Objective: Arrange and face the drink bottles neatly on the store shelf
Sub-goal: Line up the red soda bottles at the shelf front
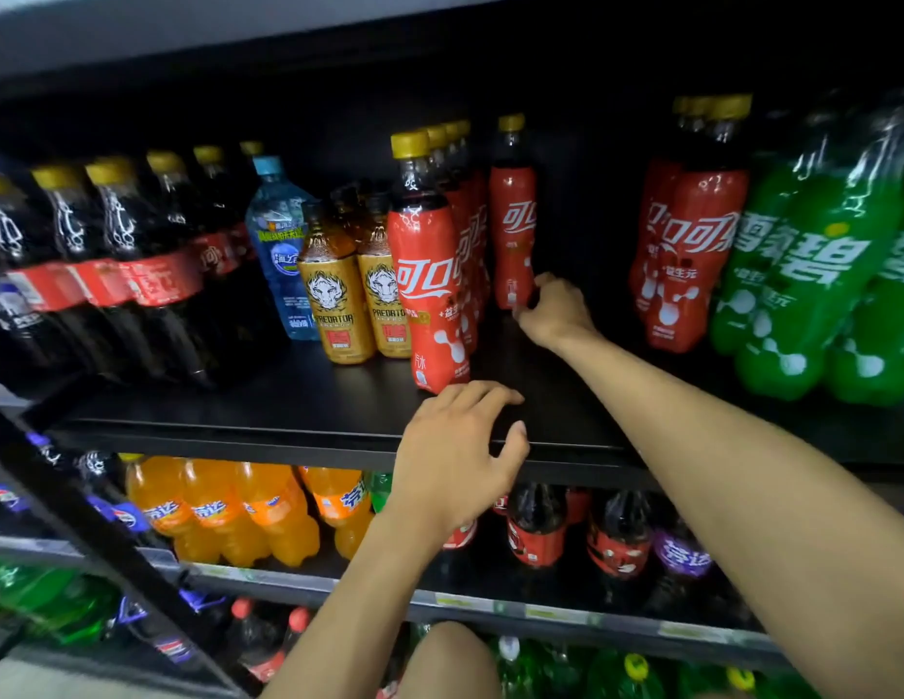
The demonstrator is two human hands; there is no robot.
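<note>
On the black shelf [298,426] stands a row of red cola bottles with gold caps; the front one [430,274] is near the shelf's front. A single red cola bottle [513,214] stands deep at the back. My right hand [551,310] reaches in and its fingers curl at that bottle's base, touching it. My left hand [455,456] rests open on the shelf's front edge, fingers spread, just below the front cola bottle.
Two gold energy-drink bottles [339,295] and a blue water bottle [278,234] stand left of the cola row, dark cola bottles [112,264] further left. More red cola [687,254] and green soda bottles [813,274] stand right. Bare shelf lies between. Lower shelves hold orange soda [213,507].
</note>
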